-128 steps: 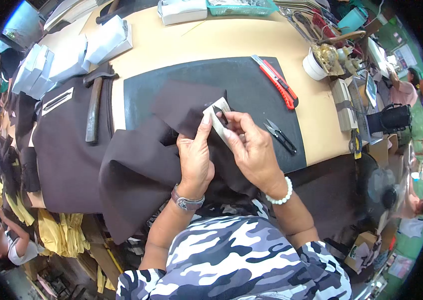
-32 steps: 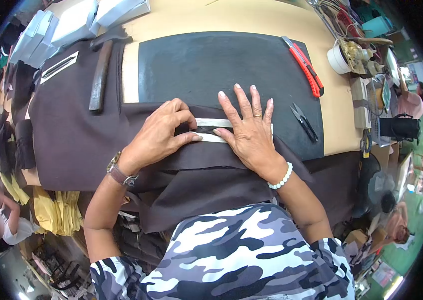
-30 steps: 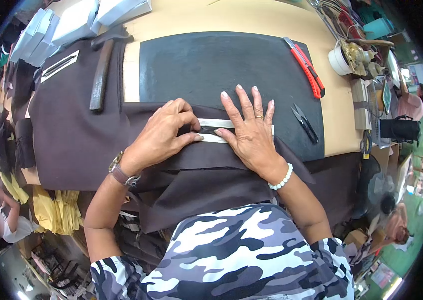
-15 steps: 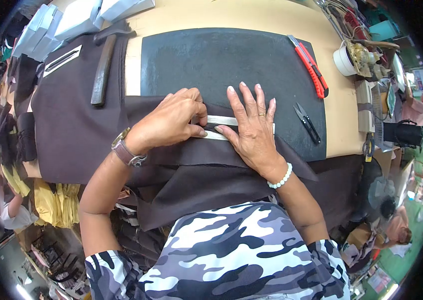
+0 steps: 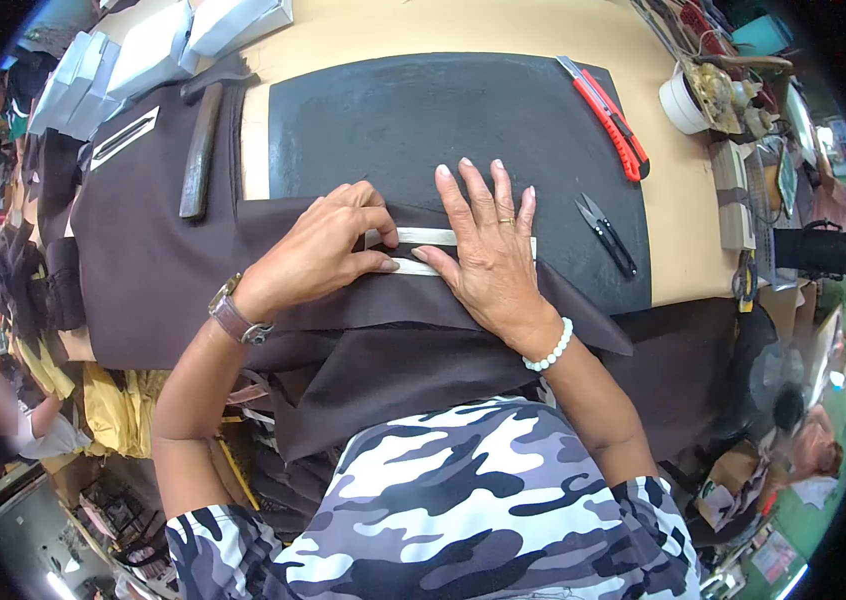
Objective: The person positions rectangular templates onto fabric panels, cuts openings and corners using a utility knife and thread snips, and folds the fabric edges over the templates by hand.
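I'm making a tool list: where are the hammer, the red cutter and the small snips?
Hammer [image 5: 202, 150], head view, middle of its handle.
Red cutter [image 5: 605, 118], head view, on its red body.
Small snips [image 5: 629, 266], head view, black handle end.

Dk brown cloth [image 5: 363, 308] w/ a white frame [image 5: 427, 236] on it is pressed by the R hand [image 5: 488, 250], fingers spread, & the frame's L part is touched by the L hand's [image 5: 333, 245] thumb & fingertips. Part of the blk mat [image 5: 423, 120] is covered by cloth; snips [image 5: 605, 235] are laid on it, R of the R hand, w/ a red cutter [image 5: 605, 118] near its upper R corner.
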Demonstrator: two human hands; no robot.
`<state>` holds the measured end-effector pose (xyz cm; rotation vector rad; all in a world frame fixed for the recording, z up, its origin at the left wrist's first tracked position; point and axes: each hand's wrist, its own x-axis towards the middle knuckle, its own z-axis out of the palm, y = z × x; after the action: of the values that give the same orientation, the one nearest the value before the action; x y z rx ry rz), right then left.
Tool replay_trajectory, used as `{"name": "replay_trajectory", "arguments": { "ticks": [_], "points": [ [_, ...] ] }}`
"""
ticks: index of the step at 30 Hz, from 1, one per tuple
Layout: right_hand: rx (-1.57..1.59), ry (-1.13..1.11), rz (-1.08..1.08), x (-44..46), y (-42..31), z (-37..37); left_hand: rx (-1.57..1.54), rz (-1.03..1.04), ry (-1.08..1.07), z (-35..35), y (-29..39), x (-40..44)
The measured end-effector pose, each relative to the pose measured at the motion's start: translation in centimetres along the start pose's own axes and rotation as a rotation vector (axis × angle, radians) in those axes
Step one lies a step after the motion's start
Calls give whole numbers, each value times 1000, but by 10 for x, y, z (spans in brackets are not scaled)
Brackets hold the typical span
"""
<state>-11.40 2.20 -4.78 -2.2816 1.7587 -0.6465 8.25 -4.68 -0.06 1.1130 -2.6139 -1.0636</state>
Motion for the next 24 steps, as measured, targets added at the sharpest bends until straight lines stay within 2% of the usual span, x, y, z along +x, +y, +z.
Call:
{"name": "replay_trajectory", "arguments": {
  "ticks": [9, 16, 20, 24],
  "points": [
    [2, 21, 12, 0, -1, 1, 43, -5, -100, -4, 7, 10],
    [6, 40, -2, 0, 1, 2, 120, 238, 195, 11, 2, -8],
    [-49, 29, -9, 0, -1, 3, 174, 356, 252, 19, -9, -12],
    [-181, 72, -146, 2, -11, -3, 201, 405, 251, 22, -16, -14]
  ]
}}
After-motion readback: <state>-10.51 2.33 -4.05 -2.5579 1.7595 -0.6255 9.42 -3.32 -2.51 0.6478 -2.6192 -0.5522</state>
